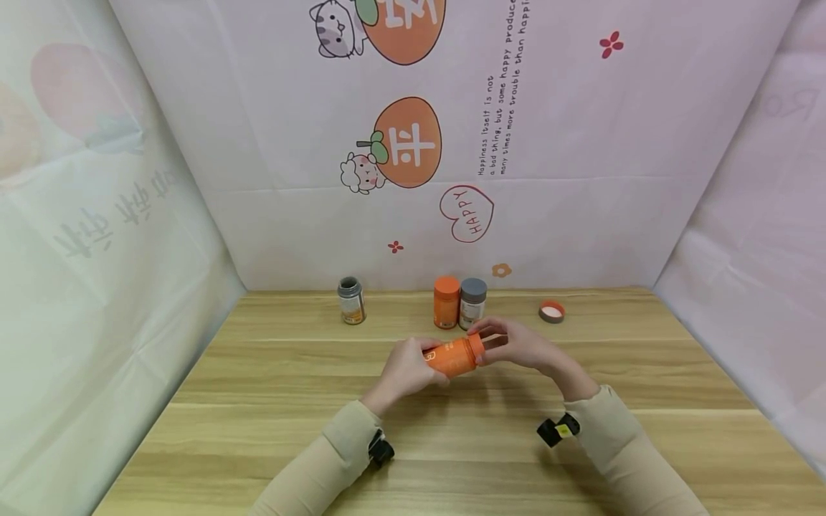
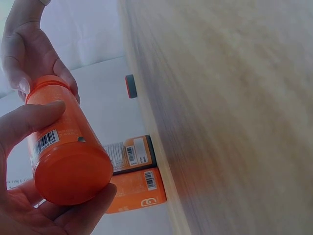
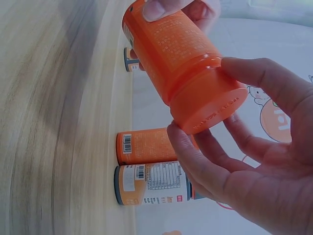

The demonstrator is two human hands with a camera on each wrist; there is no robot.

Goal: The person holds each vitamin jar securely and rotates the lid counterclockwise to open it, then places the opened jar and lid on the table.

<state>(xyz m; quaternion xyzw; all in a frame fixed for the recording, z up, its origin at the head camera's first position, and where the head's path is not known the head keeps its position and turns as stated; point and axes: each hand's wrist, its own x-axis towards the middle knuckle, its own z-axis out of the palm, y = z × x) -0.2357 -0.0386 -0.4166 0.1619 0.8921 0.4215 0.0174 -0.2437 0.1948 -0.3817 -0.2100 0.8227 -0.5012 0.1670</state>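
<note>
Holds an orange bottle (image 1: 454, 357) in the left hand (image 1: 409, 369), with thumb and fingers wrapped around the body near the base. Pinches the orange cap (image 1: 476, 346) at the other end between the thumb and fingertips of the right hand (image 1: 516, 344). Has the bottle between the 2 hands, clear of the wooden table (image 1: 258, 401), tilted far over, cap end to the right and slightly raised. Shows, beyond the hands, an orange-lidded bottle (image 1: 446, 308) and a gray-lidded bottle (image 1: 472, 308) upright side by side. Shows also an open gray-necked bottle (image 1: 352, 307) standing farther left and a gray-and-orange round lid (image 1: 551, 312) lying to the right, apart from the bottles. Wears beige sleeves (image 1: 351, 433) on both forearms
</note>
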